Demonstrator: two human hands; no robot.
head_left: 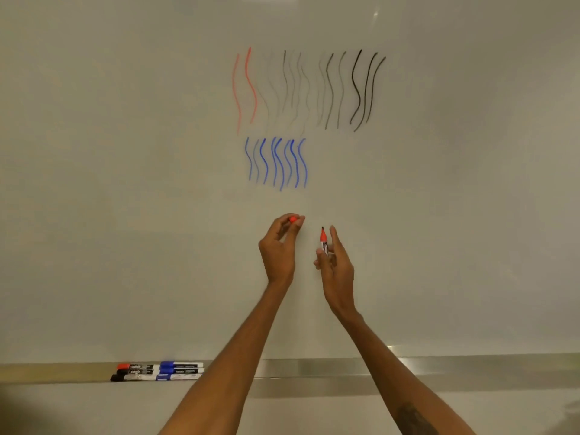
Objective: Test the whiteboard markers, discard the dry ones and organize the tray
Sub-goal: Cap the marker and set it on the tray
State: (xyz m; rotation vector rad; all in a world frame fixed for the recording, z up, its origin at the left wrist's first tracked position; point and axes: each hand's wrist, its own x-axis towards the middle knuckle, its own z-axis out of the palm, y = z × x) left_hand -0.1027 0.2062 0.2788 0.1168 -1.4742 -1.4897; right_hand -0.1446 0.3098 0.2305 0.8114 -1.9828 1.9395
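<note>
Pinched upright in the right hand (337, 262), an uncapped red-and-white plastic whiteboard marker (323, 243) points to 12 o'clock. At its 9 o'clock, the left hand (279, 249) pinches the small red cap (292, 219). At 7 o'clock, red, black and blue markers (157, 371) lie on the silver metal tray (314, 367), their labels unreadable.

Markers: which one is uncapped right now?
The red marker held upright in the right hand, tip bare; the left hand pinches a red cap. The other markers lie capped on the tray.

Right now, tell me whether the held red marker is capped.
Uncapped: the red marker in the right hand shows its bare tip, and the left hand pinches the red cap apart from it.
</note>
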